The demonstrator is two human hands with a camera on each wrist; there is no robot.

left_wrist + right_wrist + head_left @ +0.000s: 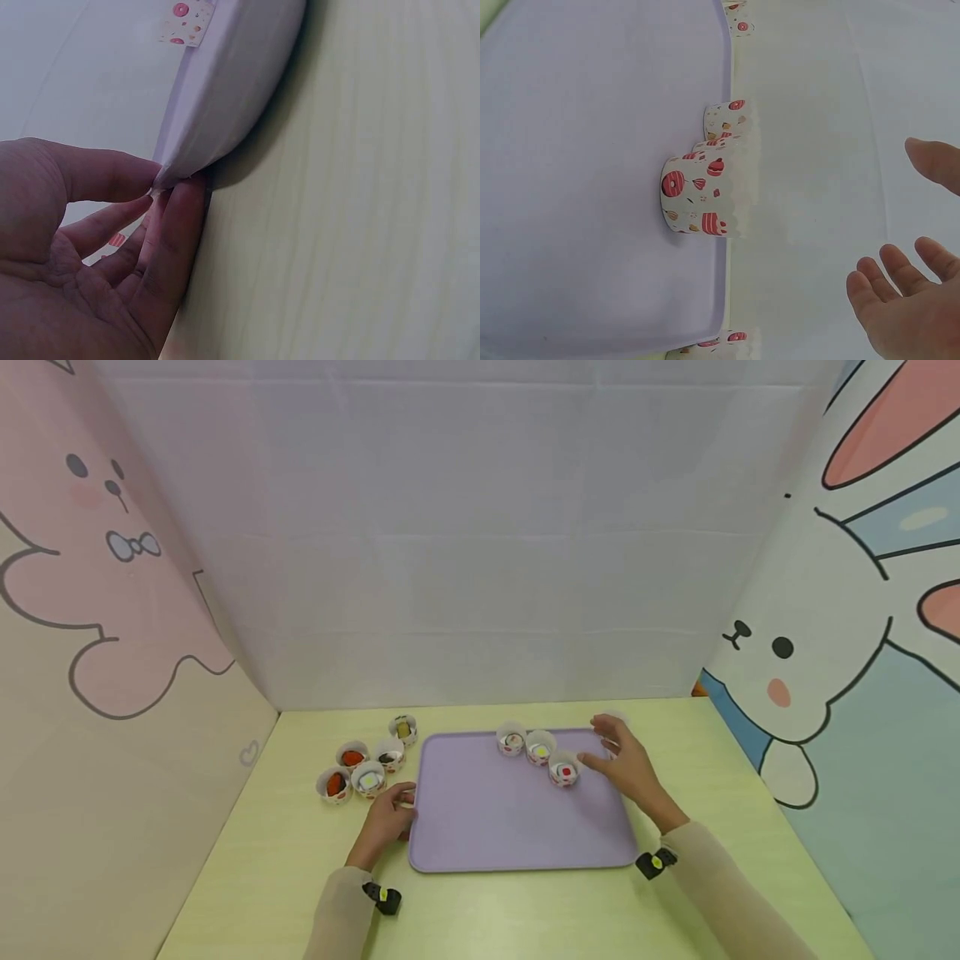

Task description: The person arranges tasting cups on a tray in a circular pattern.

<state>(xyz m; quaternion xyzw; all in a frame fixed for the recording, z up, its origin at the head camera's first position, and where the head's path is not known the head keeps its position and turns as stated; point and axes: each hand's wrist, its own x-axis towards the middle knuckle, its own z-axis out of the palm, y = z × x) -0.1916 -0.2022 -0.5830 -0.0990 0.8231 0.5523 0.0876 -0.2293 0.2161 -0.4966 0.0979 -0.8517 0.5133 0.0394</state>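
Pinching lilac tray (510,828), rectangular, round-cornered, plain

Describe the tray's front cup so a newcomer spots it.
Find the purple tray. Toward its far edge, three patterned cups form a slanting row; take the front cup, beside the right hand. Unlike its neighbours, it shows a bright red square inside.

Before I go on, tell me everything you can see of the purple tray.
The purple tray is a pale, smooth, plastic-looking rectangle with rounded corners and a raised rim. It appears to lie flat on the yellowish table, long sides running left to right. Three patterned cups stand on it toward the far edge. The left hand pinches its left rim; the right hand hovers apart from it, hiding part of its far right corner in the head view.
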